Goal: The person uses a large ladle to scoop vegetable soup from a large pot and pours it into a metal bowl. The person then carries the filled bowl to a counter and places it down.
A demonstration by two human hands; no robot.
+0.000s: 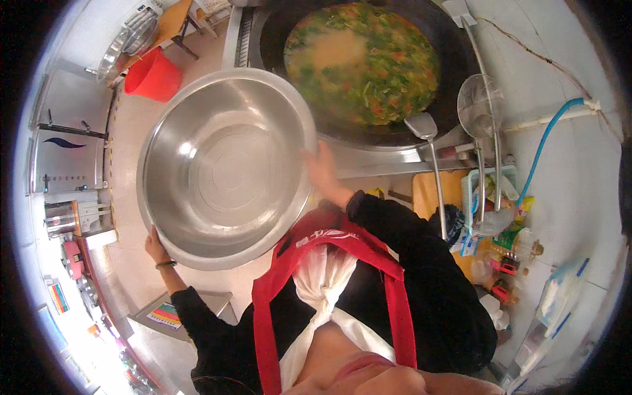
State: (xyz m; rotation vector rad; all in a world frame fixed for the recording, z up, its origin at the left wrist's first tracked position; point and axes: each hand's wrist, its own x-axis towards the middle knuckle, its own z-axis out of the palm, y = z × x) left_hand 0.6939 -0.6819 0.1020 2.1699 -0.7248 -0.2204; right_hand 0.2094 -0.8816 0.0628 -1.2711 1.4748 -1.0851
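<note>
A wide stainless steel basin (pixel 232 163) hangs tilted in front of me, held between both hands. Its inside shows bare metal. My left hand (pixel 157 247) grips the rim at the lower left. On the rim's right side is my right hand (pixel 323 173), slightly blurred, its fingers at the metal. Beyond the basin, to the right, a large dark wok (pixel 316 131) holds soup (pixel 390 64) with chopped greens and orange-red bits. One paler patch shows in the broth. A long-handled metal spatula (pixel 422 127) rests with its blade at the wok's near edge.
A skimmer (pixel 479 106) and another long-handled tool (pixel 461 17) lie right of the wok. A blue hose (pixel 545 131) hangs by the wall. Bottles and packets crowd a wooden surface (pixel 434 190) and a plastic basket (pixel 469 197). A red bucket (pixel 154 76) stands on the floor.
</note>
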